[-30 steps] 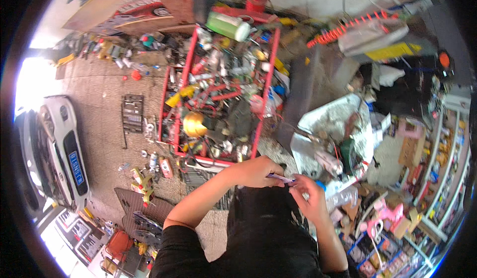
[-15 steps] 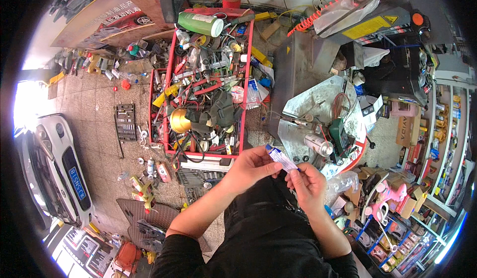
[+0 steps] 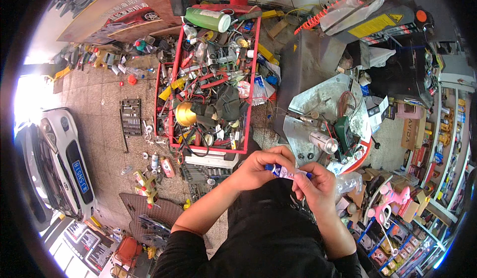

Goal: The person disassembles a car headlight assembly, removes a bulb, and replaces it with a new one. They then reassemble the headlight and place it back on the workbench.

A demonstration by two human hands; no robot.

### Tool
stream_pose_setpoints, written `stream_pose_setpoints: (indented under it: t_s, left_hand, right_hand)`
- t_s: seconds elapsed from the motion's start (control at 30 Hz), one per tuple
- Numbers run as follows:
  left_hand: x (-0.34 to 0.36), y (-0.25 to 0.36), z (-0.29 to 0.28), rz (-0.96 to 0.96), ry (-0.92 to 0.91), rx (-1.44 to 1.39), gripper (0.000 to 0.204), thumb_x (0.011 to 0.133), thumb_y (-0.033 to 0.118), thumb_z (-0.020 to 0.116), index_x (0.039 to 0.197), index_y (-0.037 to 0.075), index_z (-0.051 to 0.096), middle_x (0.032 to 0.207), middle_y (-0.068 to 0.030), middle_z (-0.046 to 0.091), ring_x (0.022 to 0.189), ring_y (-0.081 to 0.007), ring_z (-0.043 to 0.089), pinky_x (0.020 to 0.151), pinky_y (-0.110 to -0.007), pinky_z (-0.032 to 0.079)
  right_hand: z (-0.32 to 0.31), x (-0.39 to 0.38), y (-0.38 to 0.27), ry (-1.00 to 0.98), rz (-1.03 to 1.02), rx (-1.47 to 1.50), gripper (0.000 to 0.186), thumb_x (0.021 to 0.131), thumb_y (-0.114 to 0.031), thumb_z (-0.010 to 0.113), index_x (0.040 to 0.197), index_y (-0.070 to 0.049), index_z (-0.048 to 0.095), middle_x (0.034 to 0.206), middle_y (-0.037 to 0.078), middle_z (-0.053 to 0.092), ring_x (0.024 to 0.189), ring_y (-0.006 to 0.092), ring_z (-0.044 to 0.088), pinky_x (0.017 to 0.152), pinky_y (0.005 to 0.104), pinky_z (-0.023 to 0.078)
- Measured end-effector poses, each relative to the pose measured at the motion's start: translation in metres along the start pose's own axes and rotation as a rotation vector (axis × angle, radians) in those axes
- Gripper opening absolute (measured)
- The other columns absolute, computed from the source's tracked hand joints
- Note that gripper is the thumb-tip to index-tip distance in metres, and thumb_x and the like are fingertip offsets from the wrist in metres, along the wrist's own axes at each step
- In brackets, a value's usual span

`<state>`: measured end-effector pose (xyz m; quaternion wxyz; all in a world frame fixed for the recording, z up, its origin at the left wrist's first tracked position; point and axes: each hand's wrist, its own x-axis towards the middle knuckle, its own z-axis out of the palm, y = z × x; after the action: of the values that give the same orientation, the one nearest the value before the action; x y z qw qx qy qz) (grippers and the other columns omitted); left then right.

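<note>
Between my two hands is a small white-and-blue tube [image 3: 285, 173], lying roughly level in front of my body. My left hand [image 3: 257, 171] pinches its left end, where a dark blue part shows. My right hand [image 3: 318, 184] grips the other end between thumb and bent fingers, covering much of it. Close beyond my right hand, a spray can [image 3: 323, 142] lies on its side on a metal machine top [image 3: 318, 95], with a dark green device [image 3: 343, 135] beside it.
A red-rimmed tool cart [image 3: 246, 129], heaped with tools and a green bottle [image 3: 207, 19], stands ahead to the left. On the floor lie an open socket set [image 3: 131, 117] and several bottles. A white car [image 3: 64, 163] is at far left; shelves [image 3: 447, 143] line the right.
Both hands have shifted slightly right and lower in the picture. The tube has turned from slanting to nearly level, and the fingers now cover more of it.
</note>
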<state>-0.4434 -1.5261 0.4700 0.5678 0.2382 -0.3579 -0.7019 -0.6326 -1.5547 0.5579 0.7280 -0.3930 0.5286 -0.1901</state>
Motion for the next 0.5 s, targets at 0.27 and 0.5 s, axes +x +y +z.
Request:
stream_pose_setpoints:
  t_s: [0.27,0.5]
  left_hand:
    - [-0.012,-0.003,0.004,-0.2,0.075,-0.198,0.051,0.086,-0.001,0.074,0.134,-0.001,0.056,0.127,-0.0077,0.062,0.119,-0.0154,0.058,0.101,-0.031,0.047]
    - [-0.006,-0.013,0.006,-0.241,0.207,0.027,0.019,0.099,0.008,0.063,0.116,-0.001,0.064,0.101,-0.0036,0.067,0.092,-0.0066,0.059,0.078,-0.025,0.049]
  right_hand:
    - [0.004,-0.004,0.004,0.142,-0.086,-0.043,0.015,0.099,-0.012,0.064,0.103,0.002,0.063,0.076,0.007,0.067,0.057,0.0076,0.059,0.051,0.0196,0.046]
    - [0.004,0.005,0.013,0.171,-0.148,-0.185,0.013,0.1,-0.01,0.06,0.095,0.002,0.059,0.078,0.009,0.068,0.061,0.009,0.063,0.055,0.0218,0.05]
